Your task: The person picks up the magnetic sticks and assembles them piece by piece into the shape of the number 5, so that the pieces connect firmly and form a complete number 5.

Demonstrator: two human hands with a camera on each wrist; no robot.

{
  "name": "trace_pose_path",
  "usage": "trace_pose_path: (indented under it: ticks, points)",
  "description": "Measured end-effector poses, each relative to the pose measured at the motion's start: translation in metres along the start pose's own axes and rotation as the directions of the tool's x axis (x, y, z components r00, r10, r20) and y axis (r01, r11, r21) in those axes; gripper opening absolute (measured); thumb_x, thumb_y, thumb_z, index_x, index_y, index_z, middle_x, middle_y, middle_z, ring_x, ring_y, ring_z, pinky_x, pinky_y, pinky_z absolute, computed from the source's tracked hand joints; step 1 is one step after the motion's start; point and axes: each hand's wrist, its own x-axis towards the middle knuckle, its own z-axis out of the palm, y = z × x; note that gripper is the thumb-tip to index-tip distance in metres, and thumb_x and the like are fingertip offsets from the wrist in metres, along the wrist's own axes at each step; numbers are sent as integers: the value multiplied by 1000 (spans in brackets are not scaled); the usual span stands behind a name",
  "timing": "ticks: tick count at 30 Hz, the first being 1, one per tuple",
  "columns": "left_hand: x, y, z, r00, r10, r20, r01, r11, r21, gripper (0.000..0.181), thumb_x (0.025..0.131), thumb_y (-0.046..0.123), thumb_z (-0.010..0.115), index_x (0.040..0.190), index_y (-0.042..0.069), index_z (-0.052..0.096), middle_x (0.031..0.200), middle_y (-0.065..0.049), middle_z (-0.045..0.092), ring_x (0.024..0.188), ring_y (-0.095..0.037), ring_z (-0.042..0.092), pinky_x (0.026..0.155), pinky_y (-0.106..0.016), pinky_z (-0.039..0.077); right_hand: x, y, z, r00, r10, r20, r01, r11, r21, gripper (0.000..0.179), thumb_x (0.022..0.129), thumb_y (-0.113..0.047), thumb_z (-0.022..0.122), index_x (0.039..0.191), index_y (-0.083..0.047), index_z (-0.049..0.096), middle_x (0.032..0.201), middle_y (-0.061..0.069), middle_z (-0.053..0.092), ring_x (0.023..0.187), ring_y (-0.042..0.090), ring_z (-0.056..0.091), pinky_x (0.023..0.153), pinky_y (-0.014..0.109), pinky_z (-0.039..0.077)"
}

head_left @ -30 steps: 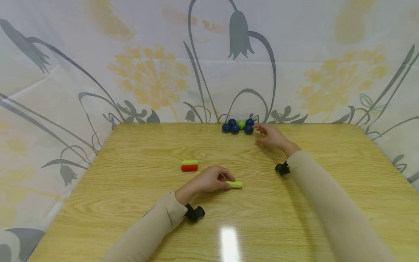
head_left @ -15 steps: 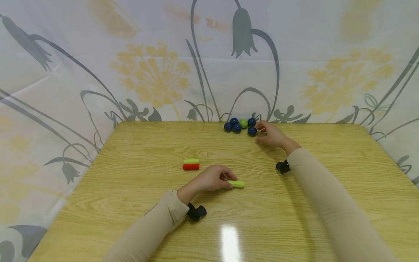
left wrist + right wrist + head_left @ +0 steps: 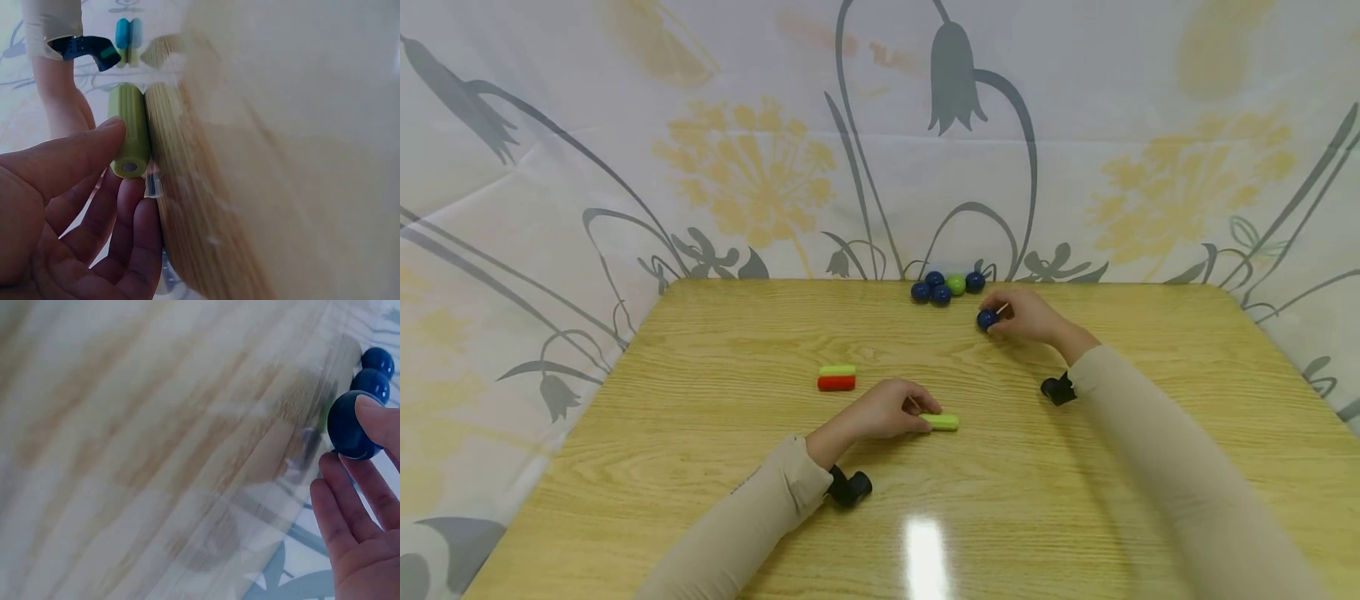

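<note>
While the stick (image 3: 136, 131) is green, the ball's (image 3: 345, 428) blue.

The wooden counter (image 3: 1037, 500) bears a red stick (image 3: 837, 383) beside a yellow stick (image 3: 838, 370). Blue balls (image 3: 921, 292) and a green ball (image 3: 956, 285) sit behind.

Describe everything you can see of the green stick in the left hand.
The green stick is a short yellow-green rod, plastic-looking, with ridges along its side and a small round grey spot on the end nearest the palm. In the head view it lies crosswise, about level, low over the table; whether it touches the wood is unclear. The left hand grips its left end with thumb and fingers; its right end sticks out free.
</note>
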Motion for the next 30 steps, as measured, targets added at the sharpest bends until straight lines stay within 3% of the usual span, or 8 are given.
trace_pose_path:
  ticks: [13, 30]
  points:
    - [1, 1, 0, 1000, 20, 1, -20, 1000, 9, 18, 86, 9, 68, 103, 9, 71, 102, -1, 65, 90, -13, 59, 78, -23, 48, -26, -27, 8, 998, -26, 54, 25, 1000, 8, 33, 84, -5, 69, 115, 3, 60, 108, 16, 61, 93, 30, 61, 81, 44, 50]
    - [-1, 2, 0, 1000, 19, -9, -19, 1000, 20, 17, 86, 10, 68, 103, 9, 71, 100, 0, 65, 88, -12, 57, 77, -22, 47, -55, -44, 21, 994, -55, 96, 50, 998, 48, 33, 84, -8, 70, 115, 0, 61, 113, 13, 60, 94, 24, 61, 83, 41, 50]
